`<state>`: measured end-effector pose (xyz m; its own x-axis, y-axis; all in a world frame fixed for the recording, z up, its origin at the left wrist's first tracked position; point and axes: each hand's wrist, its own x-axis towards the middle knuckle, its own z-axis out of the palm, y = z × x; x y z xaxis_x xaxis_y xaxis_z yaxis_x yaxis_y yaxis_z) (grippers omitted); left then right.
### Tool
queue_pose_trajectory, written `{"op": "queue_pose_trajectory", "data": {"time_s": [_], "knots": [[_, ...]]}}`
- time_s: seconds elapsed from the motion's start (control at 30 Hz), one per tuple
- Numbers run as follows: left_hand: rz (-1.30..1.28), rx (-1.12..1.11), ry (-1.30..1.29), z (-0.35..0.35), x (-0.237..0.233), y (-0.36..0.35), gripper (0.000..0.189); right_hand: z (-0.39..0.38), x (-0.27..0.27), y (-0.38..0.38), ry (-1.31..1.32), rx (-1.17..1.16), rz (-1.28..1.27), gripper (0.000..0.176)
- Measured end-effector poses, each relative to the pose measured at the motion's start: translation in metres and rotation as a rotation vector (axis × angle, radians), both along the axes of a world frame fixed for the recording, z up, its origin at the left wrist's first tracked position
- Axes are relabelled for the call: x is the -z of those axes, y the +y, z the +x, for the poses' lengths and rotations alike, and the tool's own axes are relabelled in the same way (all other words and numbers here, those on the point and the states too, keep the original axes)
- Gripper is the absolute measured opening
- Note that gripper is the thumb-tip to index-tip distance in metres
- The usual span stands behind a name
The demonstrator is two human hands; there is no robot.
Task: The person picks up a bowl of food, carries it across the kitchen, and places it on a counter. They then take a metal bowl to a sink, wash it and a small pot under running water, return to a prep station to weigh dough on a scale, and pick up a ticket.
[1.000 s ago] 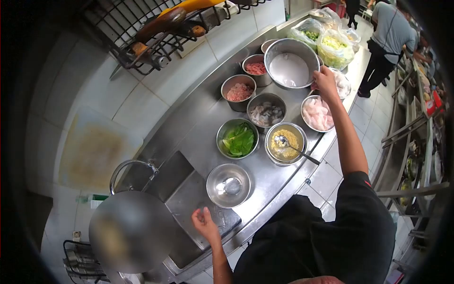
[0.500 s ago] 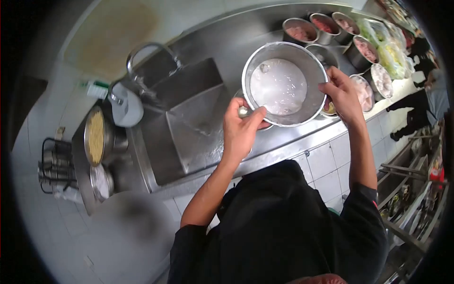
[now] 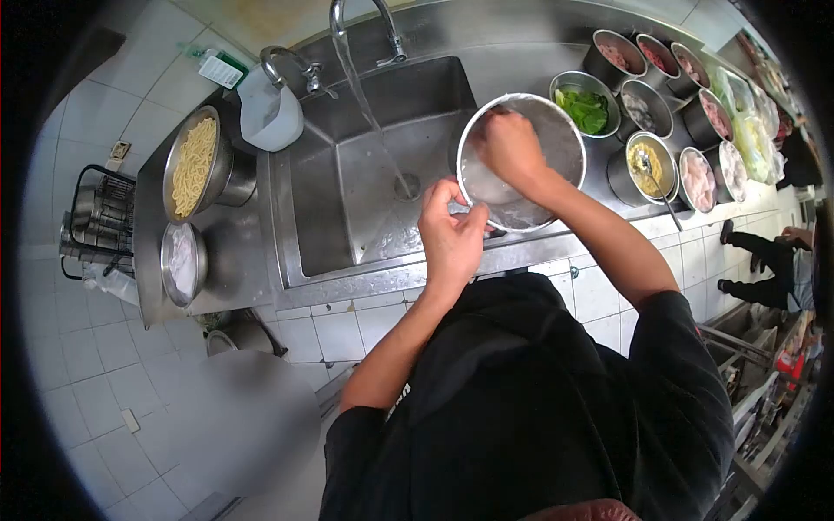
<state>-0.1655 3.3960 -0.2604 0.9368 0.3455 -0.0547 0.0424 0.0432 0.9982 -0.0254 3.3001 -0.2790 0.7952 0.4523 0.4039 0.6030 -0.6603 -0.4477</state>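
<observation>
A round metal pot with whitish contents is tilted over the right edge of the sink. My left hand pinches the pot's rim at its lower left. Inside the pot is my right hand, its fingers curled near the upper left inner wall; what they hold, if anything, is hidden. Water runs from a curved faucet into the sink, left of the pot.
Right of the pot are a bowl of green leaves, a pot of chopped yellow food with a spoon, and several meat containers. Noodles and a white jug stand left. Another person is at far right.
My right hand has left the pot's right rim and gone inside it. The view has shifted, bringing the faucet with running water and the green leaves into sight.
</observation>
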Motion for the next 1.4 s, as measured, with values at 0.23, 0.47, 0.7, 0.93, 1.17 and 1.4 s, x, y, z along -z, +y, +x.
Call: {"op": "queue_pose_trajectory", "data": {"time_s": [0.23,0.47,0.7,0.93,1.17,1.4], "knots": [[-0.034,-0.009,0.052,-0.014,0.019,0.024,0.020,-0.011,0.015,0.024,0.038,-0.083,0.004,0.013],[-0.204,-0.049,0.068,-0.020,0.022,0.056,0.021,-0.040,-0.049,-0.011,0.241,-0.045,0.251,0.015],[-0.340,-0.032,0.102,-0.016,0.024,0.057,0.019,-0.052,-0.072,-0.053,0.501,0.097,0.608,0.014],[-0.216,-0.020,0.131,-0.015,0.021,0.038,0.019,-0.061,-0.075,-0.086,0.557,0.109,0.743,0.012],[-0.153,-0.129,0.199,-0.015,0.017,0.029,0.014,-0.050,-0.090,-0.161,0.485,0.185,0.960,0.009],[-0.216,-0.270,0.237,-0.016,0.015,0.035,0.017,-0.048,-0.105,-0.273,0.249,0.402,1.045,0.013]]}}
